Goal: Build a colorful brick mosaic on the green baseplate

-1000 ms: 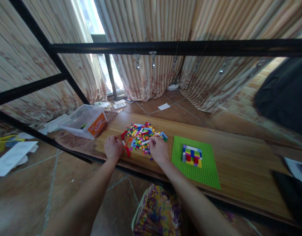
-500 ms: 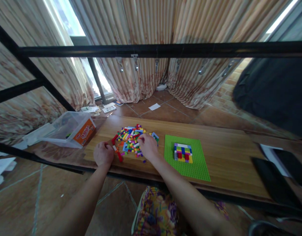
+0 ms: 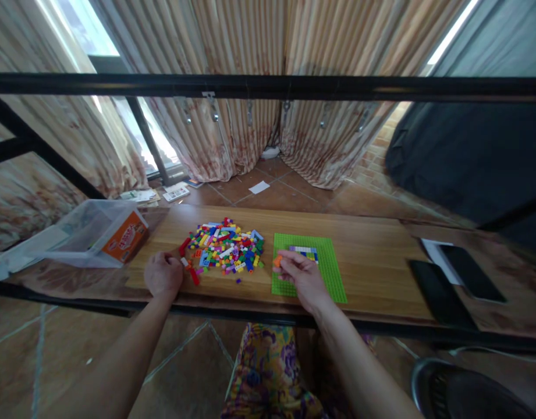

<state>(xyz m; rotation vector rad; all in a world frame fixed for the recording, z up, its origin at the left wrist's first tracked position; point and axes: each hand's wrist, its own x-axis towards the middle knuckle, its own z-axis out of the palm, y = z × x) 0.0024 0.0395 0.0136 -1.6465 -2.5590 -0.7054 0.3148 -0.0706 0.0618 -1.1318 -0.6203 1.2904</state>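
Over the green plate, the orange brick was pinched in the fingertips of the right hand, which partly hid the block. Left hand lay curled near red bricks, beside the pile; contents could not be told. Judged best: light grip, palm clear of the block.

We're seeing striped curtains hanging w/ daylight entering at L window; brown tile floor is running under wood-topped table, blk rail crossing above.
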